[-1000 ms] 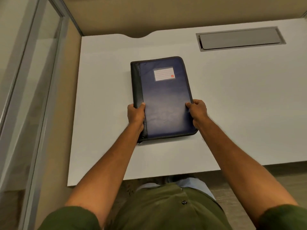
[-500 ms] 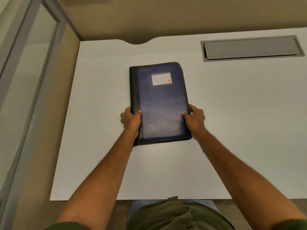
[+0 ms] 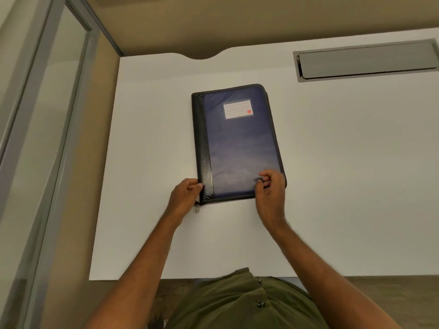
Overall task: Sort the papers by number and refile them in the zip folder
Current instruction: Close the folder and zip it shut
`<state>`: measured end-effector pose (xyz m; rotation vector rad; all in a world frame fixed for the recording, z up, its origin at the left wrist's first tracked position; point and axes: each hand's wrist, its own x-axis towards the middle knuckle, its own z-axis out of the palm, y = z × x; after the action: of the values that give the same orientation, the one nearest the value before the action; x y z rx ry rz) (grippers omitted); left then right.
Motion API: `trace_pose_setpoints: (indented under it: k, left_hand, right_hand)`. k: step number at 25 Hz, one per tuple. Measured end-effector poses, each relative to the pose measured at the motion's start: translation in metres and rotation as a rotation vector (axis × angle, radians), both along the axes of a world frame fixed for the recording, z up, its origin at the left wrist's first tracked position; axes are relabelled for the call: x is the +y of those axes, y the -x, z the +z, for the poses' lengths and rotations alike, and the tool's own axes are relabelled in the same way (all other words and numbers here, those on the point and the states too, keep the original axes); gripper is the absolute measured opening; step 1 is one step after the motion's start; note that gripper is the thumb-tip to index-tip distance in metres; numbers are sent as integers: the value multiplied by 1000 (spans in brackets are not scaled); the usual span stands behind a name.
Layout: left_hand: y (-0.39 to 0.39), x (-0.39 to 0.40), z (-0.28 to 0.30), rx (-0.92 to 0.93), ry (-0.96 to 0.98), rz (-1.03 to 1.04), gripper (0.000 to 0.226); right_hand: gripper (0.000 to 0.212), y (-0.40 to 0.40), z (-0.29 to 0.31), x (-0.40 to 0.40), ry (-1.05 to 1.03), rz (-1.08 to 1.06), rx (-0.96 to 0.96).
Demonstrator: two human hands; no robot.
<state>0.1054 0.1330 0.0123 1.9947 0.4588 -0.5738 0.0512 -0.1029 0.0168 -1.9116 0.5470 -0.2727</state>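
From the head view, a dark blue zip folder (image 3: 237,143) lay flat and closed on the white desk (image 3: 344,174), its black spine to the left and a white label (image 3: 238,108) near its far end. The left hand (image 3: 184,194) gripped the folder's near left corner, just above the small metal zip pull (image 3: 197,209). The right hand (image 3: 270,188) rested on the near right corner with fingers curled, though whether they pinched anything could not be told.

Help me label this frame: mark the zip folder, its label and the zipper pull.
zip folder (image 3: 240,150), head view, blue cover middle
label (image 3: 238,108), head view, card centre
zipper pull (image 3: 197,209), head view, metal tab
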Motion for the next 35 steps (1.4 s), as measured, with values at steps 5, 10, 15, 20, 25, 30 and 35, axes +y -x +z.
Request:
trace_pose_setpoints:
  k: [5,10,15,20,25,30,35]
  left_hand:
    - [13,28,5,80,152,-74,15]
    - [21,40,10,151,175,-181,19]
    - [30,37,6,76,60,-254,9]
    - [40,33,5,134,153,-113,10]
    - [39,31,6,57,133,-167,6]
    - [41,33,6,44,118,-133,5]
    - [39,32,1,-45,6,-129,3]
  right_hand:
    - [14,25,-14,59,-133,125,113]
    - [10,32,-12,89,-133,274,262]
    - [19,43,-12,104,-61,344,407]
    - [28,38,-11,116,94,433,455]
    - [20,37,-13,119,232,410,401]
    - [27,41,-18,121,404,476,282]
    - [30,36,-16,113,514,408,300]
